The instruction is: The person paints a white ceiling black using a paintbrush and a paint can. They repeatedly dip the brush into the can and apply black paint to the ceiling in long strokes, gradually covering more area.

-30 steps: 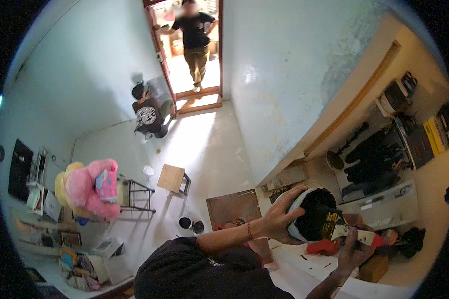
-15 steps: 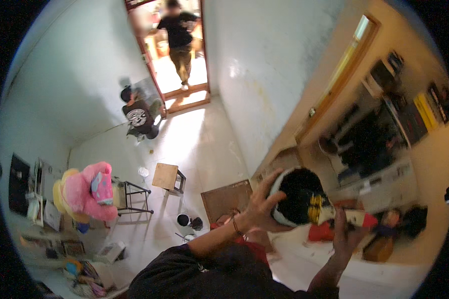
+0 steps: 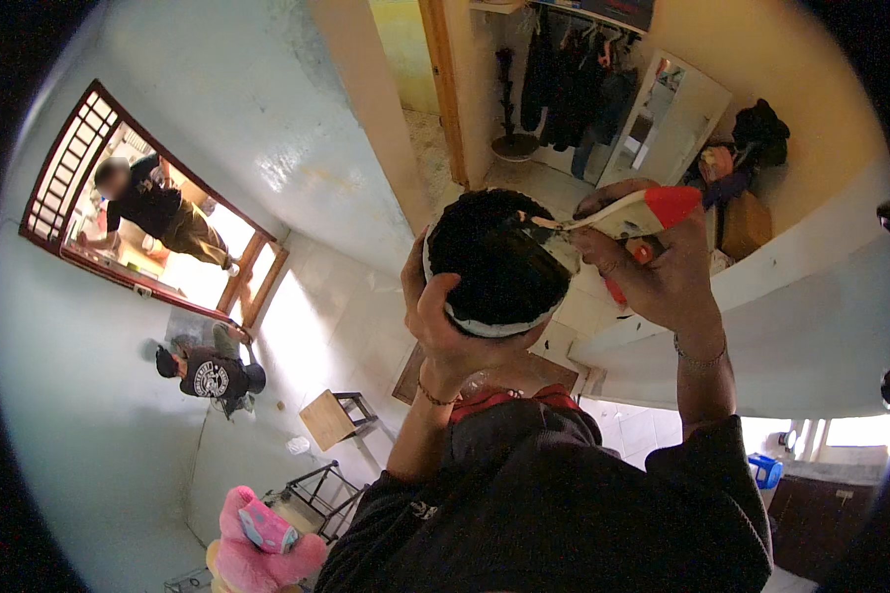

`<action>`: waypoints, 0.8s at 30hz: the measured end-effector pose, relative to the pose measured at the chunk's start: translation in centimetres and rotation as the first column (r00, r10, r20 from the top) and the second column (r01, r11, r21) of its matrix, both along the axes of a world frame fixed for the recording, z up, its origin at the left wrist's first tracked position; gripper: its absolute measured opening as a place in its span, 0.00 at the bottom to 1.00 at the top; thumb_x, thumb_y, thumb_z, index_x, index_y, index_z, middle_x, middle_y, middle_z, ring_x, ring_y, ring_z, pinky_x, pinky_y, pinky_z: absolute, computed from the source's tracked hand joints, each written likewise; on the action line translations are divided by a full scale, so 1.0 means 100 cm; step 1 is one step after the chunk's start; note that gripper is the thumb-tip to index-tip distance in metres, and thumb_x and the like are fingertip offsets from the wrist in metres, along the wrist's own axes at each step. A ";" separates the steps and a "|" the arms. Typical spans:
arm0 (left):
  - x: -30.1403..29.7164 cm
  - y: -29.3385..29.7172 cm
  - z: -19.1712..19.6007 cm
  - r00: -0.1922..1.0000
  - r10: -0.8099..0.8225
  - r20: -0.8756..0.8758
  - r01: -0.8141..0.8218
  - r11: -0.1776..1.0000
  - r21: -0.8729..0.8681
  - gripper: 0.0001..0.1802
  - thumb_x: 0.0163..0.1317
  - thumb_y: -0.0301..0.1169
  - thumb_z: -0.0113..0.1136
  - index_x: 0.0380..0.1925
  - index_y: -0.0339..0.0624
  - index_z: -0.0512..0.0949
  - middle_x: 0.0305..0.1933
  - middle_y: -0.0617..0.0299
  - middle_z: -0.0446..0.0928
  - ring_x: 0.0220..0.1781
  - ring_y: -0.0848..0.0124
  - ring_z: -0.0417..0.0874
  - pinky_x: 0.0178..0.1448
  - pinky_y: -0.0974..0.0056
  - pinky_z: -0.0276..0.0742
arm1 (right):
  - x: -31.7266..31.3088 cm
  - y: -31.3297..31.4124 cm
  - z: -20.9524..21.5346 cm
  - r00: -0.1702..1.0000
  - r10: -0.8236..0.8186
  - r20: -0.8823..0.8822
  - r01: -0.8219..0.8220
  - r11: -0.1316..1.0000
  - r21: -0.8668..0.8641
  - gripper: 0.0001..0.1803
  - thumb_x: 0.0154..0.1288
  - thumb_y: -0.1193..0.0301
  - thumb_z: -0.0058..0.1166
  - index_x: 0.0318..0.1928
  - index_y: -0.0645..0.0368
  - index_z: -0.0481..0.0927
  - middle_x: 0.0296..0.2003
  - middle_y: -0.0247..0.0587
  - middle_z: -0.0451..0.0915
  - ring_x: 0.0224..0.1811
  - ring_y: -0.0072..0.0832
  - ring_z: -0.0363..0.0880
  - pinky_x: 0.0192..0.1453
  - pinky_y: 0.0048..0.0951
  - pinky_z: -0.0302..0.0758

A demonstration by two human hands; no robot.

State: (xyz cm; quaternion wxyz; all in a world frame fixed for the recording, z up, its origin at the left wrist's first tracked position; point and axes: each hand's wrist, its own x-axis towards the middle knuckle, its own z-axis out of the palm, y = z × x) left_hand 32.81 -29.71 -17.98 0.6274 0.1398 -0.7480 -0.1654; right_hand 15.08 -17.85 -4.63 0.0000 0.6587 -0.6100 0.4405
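My left hand [image 3: 440, 321] is wrapped round the near left side of a round tub [image 3: 494, 329] with a white wall. Its inside [image 3: 489, 257] is black; whether that is paint or only a stained lining I cannot tell. A paintbrush [image 3: 618, 216] with a cream handle and red end is gripped in my right hand [image 3: 653, 267]. The brush slants down to the left, its head over the tub's right rim. The bristles are hard to make out against the black. Dark smudges mark my right fingers.
A low white wall [image 3: 761, 287] curves along my right. A wooden stool [image 3: 328, 420], a black metal frame [image 3: 331, 494] and a pink plush toy [image 3: 252, 544] stand lower left. One person [image 3: 213, 376] crouches by the wall; another [image 3: 158, 208] stands in the doorway. Clothes [image 3: 574, 89] hang far off beside a mirror [image 3: 663, 109].
My view has swung right, so the doorway and stool now lie further left. The tub has come toward the middle of the view, and the brush head now reaches over its rim.
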 end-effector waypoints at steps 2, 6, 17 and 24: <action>-0.005 0.004 0.005 0.998 -0.054 -0.018 0.054 0.998 0.021 0.55 0.35 0.48 0.90 0.60 0.48 0.62 0.66 0.29 0.68 0.66 0.35 0.76 0.66 0.41 0.79 | -0.007 0.003 0.008 0.995 0.083 -0.045 -0.087 0.992 -0.093 0.11 0.59 0.72 0.74 0.40 0.62 0.86 0.39 0.41 0.88 0.35 0.25 0.89 0.38 0.26 0.83; -0.015 0.007 0.014 0.990 -0.122 -0.075 0.122 0.993 -0.009 0.55 0.35 0.47 0.90 0.60 0.49 0.63 0.66 0.29 0.68 0.65 0.36 0.77 0.65 0.42 0.80 | -0.021 0.024 0.023 0.953 0.247 -0.173 -0.234 0.968 0.090 0.17 0.56 0.69 0.67 0.48 0.55 0.87 0.46 0.41 0.87 0.46 0.41 0.89 0.49 0.36 0.85; -0.013 0.012 0.027 0.984 -0.175 0.033 0.175 0.984 -0.004 0.52 0.36 0.47 0.89 0.58 0.49 0.66 0.67 0.27 0.67 0.65 0.33 0.78 0.60 0.43 0.84 | -0.026 0.047 0.015 0.955 0.234 -0.181 -0.243 0.969 -0.033 0.13 0.49 0.74 0.77 0.35 0.59 0.85 0.44 0.43 0.88 0.46 0.32 0.90 0.47 0.31 0.86; -0.012 0.021 0.026 0.978 -0.206 0.028 0.207 0.978 0.002 0.51 0.36 0.46 0.89 0.58 0.49 0.65 0.67 0.28 0.68 0.66 0.34 0.77 0.64 0.42 0.81 | -0.022 0.061 0.014 0.986 0.159 -0.043 -0.163 0.980 -0.110 0.13 0.52 0.78 0.74 0.39 0.57 0.87 0.44 0.42 0.89 0.46 0.33 0.90 0.49 0.31 0.83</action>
